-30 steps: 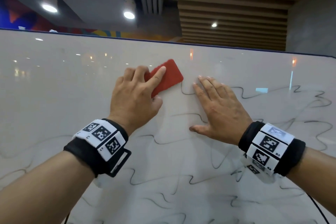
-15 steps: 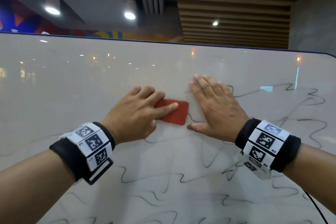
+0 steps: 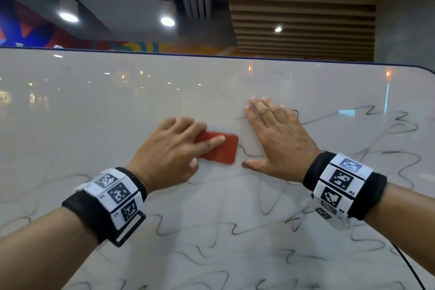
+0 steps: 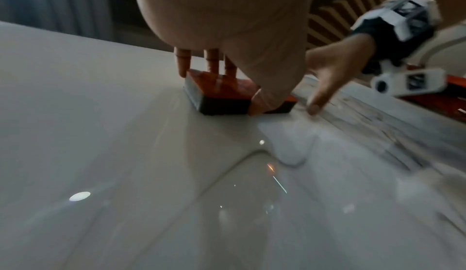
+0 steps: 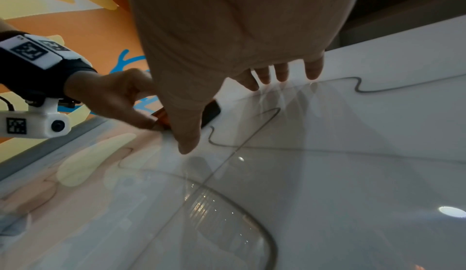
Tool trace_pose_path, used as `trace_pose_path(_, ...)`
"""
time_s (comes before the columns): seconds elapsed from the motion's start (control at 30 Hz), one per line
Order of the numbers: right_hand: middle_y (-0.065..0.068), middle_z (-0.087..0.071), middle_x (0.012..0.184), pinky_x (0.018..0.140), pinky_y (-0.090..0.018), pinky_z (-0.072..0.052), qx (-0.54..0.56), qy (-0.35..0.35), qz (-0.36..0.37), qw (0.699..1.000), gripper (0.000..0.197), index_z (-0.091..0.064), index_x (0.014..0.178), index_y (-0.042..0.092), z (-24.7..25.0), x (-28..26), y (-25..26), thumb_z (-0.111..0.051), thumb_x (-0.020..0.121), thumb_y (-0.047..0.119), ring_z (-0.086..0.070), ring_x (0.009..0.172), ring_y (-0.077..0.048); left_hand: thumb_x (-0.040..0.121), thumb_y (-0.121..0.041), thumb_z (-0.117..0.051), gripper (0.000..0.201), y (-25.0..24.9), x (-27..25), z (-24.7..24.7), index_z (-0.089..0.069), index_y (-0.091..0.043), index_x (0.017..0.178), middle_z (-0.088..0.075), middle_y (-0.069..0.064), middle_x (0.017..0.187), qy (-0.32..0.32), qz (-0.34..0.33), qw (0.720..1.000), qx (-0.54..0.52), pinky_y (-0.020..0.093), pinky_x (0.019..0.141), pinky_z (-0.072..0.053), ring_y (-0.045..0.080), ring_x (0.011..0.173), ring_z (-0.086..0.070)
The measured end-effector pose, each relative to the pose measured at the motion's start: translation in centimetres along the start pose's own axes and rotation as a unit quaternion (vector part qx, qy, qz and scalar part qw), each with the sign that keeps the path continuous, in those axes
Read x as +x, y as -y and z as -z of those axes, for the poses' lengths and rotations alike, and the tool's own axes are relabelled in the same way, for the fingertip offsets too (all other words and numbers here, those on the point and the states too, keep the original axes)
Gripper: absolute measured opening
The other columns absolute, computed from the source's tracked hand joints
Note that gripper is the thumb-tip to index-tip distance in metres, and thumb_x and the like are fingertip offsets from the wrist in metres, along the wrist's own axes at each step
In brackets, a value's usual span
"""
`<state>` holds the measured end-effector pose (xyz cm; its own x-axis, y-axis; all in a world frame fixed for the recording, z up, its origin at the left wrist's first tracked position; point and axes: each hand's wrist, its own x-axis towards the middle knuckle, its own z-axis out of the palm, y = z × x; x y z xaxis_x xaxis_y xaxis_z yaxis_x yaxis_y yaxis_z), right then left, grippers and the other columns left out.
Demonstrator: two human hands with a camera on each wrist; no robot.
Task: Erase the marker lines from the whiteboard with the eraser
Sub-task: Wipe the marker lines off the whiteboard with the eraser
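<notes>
A: What is hidden or hard to read here?

B: In the head view the left hand (image 3: 173, 148) covers the near left part of the eraser (image 3: 221, 150), so only its red top and rounded right corners show. In the right wrist view the eraser is almost wholly behind the right hand's thumb; just an orange sliver and a dark corner peek out. The left wrist view is smeared on its right side, and the marker lines (image 3: 249, 152) there blur into grey streaks.

A: How does the left hand hold it?

B: Fingertips (image 4: 182, 69) press down on the red top and the thumb clamps against the near side face. The eraser lies flat on the whiteboard (image 3: 94, 125), near its middle, just left of the right hand (image 3: 280, 141).

A: And the right hand?

B: Flat on the board, fingers straight and close together, thumb spread out to the side, holding nothing. A black squiggle runs between its thumb and the eraser's right edge.

A: Materials?

B: The eraser is a rounded rectangular block, red textured top over a dark felt-like layer. The board is glossy white, mirroring ceiling lights, with a thin dark rim. Thin wavy black lines cover its lower and right areas; the upper left looks wiped, with faint grey traces. Both wrists wear black bands (image 3: 106, 205) with white square-patterned tags.
</notes>
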<state>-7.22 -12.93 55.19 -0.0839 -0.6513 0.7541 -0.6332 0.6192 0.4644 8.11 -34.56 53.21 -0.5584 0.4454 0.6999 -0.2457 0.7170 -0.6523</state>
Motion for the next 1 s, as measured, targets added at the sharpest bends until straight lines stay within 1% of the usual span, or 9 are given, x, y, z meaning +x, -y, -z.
trace_pose_path(0.1, -0.015, -0.024, 0.160, 0.114, -0.053, -0.030, 0.000, 0.002, -0.002, 1.000, 0.117, -0.027, 0.153, 0.005, -0.1, 0.0, -0.1, -0.066, 0.067, 0.074, -0.024, 0.147, -0.033, 0.072, -0.031, -0.057, 0.068, 1.2, 1.1, 0.8, -0.054, -0.029, 0.140, -0.056, 0.008, 0.116, -0.033, 0.162, 0.985, -0.039, 0.047, 0.079, -0.048, 0.034, 0.101, -0.052)
trace_pose_path(0.13, -0.015, -0.024, 0.160, 0.115, -0.053, -0.030, 0.000, 0.001, -0.001, 1.000, 0.117, -0.027, 0.153, 0.005, -0.1, 0.0, -0.1, -0.066, 0.066, 0.074, -0.024, 0.147, -0.033, 0.073, -0.031, -0.057, 0.067, 1.1, 1.3, 0.9, -0.054, -0.029, 0.140, -0.056, 0.008, 0.116, -0.038, 0.170, 0.984, -0.043, 0.047, 0.079, -0.048, 0.034, 0.101, -0.051)
trace_pose_path(0.27, -0.015, -0.023, 0.160, 0.115, -0.053, -0.030, 0.002, -0.002, 0.003, 1.000, 0.116, -0.026, 0.153, 0.005, -0.2, -0.2, -0.4, -0.065, 0.067, 0.073, -0.023, 0.147, -0.033, 0.073, -0.027, -0.058, 0.067, -0.3, 0.3, -0.2, -0.054, -0.027, 0.140, -0.057, 0.009, 0.117, 0.012, -0.031, 0.999, -0.005, 0.047, 0.082, -0.046, 0.033, 0.101, -0.052)
trace_pose_path(0.33, -0.016, -0.023, 0.160, 0.114, -0.054, -0.030, 0.000, -0.004, 0.004, 1.000, 0.115, -0.027, 0.153, 0.006, -0.3, -0.3, -0.7, -0.065, 0.067, 0.073, -0.023, 0.147, -0.034, 0.073, -0.028, -0.059, 0.067, -0.1, 0.5, -0.1, -0.054, -0.028, 0.140, -0.057, 0.008, 0.117, 0.005, -0.012, 1.000, -0.006, 0.046, 0.083, -0.046, 0.032, 0.102, -0.052)
trace_pose_path(0.47, -0.016, -0.022, 0.160, 0.116, -0.053, -0.028, 0.002, -0.009, -0.015, 1.000, 0.116, -0.026, 0.153, 0.009, -0.3, -0.6, -1.8, -0.066, 0.066, 0.074, -0.022, 0.147, -0.034, 0.072, -0.031, -0.059, 0.067, 0.1, 1.7, 0.2, -0.055, -0.028, 0.139, -0.056, 0.008, 0.115, -0.050, 0.158, 0.985, -0.036, 0.045, 0.080, -0.046, 0.033, 0.102, -0.050)
trace_pose_path(0.6, -0.016, -0.022, 0.160, 0.116, -0.054, -0.028, -0.007, -0.005, -0.019, 1.000, 0.116, -0.025, 0.154, 0.011, -0.4, -1.3, -2.8, -0.065, 0.065, 0.075, -0.021, 0.147, -0.034, 0.073, -0.027, -0.060, 0.066, -1.2, 1.5, -0.7, -0.056, -0.026, 0.138, -0.058, 0.010, 0.117, -0.021, -0.005, 1.000, -0.009, 0.046, 0.082, -0.046, 0.034, 0.101, -0.052)
trace_pose_path(0.67, -0.016, -0.019, 0.161, 0.116, -0.054, -0.027, -0.013, 0.004, -0.018, 1.000, 0.117, -0.022, 0.155, 0.011, -0.5, -1.7, -2.9, -0.064, 0.066, 0.075, -0.020, 0.148, -0.034, 0.072, -0.027, -0.059, 0.066, -1.0, 1.7, -0.6, -0.056, -0.027, 0.139, -0.058, 0.009, 0.116, -0.018, -0.017, 1.000, -0.006, 0.046, 0.082, -0.046, 0.034, 0.101, -0.053)
trace_pose_path(0.83, -0.016, -0.018, 0.162, 0.117, -0.054, -0.026, -0.016, 0.006, -0.020, 1.000, 0.118, -0.021, 0.155, 0.011, -0.7, -1.8, -2.9, -0.065, 0.067, 0.075, -0.018, 0.148, -0.034, 0.074, -0.033, -0.056, 0.066, 0.2, 3.4, 0.2, -0.054, -0.026, 0.140, -0.055, 0.010, 0.116, -0.076, 0.229, 0.969, -0.050, 0.046, 0.079, -0.046, 0.035, 0.102, -0.047)
trace_pose_path(1.0, -0.016, -0.019, 0.162, 0.117, -0.054, -0.026, -0.014, 0.000, -0.016, 1.000, 0.118, -0.021, 0.155, 0.011, -0.7, -1.9, -2.9, -0.065, 0.066, 0.075, -0.019, 0.149, -0.034, 0.074, -0.027, -0.058, 0.065, -1.7, 2.5, -0.6, -0.056, -0.026, 0.138, -0.057, 0.010, 0.116, -0.016, -0.025, 1.000, -0.007, 0.047, 0.079, -0.046, 0.035, 0.100, -0.053)
